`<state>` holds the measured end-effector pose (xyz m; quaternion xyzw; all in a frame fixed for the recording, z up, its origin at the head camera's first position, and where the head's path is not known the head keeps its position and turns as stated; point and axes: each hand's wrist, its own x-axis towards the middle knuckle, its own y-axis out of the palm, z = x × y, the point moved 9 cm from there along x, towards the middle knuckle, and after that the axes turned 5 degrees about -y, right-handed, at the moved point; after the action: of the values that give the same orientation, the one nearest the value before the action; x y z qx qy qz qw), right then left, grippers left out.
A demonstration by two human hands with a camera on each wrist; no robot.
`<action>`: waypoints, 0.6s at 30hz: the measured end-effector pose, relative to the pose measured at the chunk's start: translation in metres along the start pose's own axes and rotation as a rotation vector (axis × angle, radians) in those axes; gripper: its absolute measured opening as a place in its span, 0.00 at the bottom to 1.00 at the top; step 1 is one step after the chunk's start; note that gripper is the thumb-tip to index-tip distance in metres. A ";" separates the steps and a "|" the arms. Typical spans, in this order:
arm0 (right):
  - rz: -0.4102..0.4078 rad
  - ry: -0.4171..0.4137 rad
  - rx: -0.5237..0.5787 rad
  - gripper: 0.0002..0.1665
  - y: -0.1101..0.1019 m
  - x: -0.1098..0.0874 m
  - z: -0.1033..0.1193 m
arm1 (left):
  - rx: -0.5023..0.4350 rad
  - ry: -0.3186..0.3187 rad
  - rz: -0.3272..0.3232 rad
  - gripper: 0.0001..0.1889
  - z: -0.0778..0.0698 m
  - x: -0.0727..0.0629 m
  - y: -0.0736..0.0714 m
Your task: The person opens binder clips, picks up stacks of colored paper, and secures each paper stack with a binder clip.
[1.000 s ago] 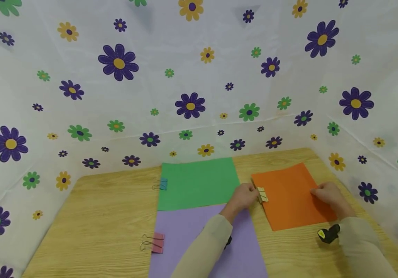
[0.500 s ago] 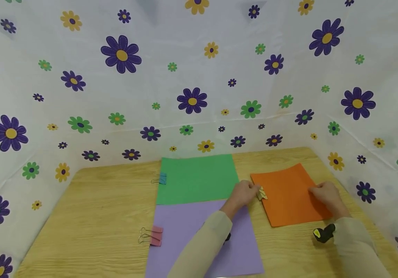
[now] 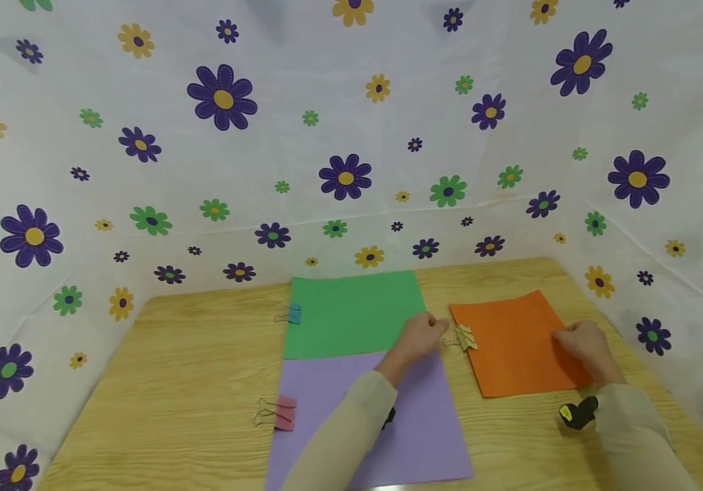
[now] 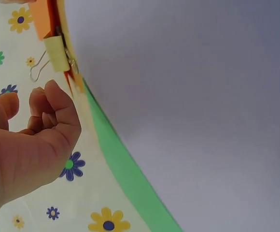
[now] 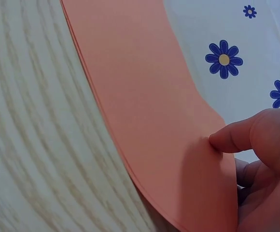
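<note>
My right hand (image 3: 586,348) pinches the right edge of a stack of orange paper (image 3: 511,348), its thumb lying on top in the right wrist view. The stack is tilted and bows slightly. A yellow binder clip (image 3: 465,337) bites the left edge of this paper, with its wire handle sticking out to the left. Just left of that clip is my left hand (image 3: 415,339), over the green and purple sheets. In the left wrist view its fingers curl loosely with nothing between them, a small gap away from the clip's wire.
Green paper (image 3: 354,314) with a blue binder clip (image 3: 294,314) lies at the back of the wooden table (image 3: 191,382). In front of it is purple paper (image 3: 314,389) with a pink binder clip (image 3: 286,413). A flower-printed sheet (image 3: 302,157) encloses the back and sides.
My left hand has let go of the yellow binder clip and drawn off to the left; the clip's wire handle now shows. My right hand still holds the orange paper.
</note>
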<state>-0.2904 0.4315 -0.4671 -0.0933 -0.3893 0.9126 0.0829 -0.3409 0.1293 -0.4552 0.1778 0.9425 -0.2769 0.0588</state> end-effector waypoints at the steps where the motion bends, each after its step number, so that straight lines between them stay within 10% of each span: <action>1: 0.003 -0.002 0.000 0.19 0.001 0.000 0.000 | -0.003 -0.004 0.000 0.19 0.001 -0.001 -0.004; 18: 0.031 -0.110 -0.159 0.16 0.000 -0.012 0.016 | 0.030 -0.033 -0.024 0.17 0.016 -0.035 -0.083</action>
<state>-0.2830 0.4178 -0.4548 -0.0554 -0.4631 0.8837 0.0396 -0.3393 0.0449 -0.4194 0.1626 0.9393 -0.2944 0.0682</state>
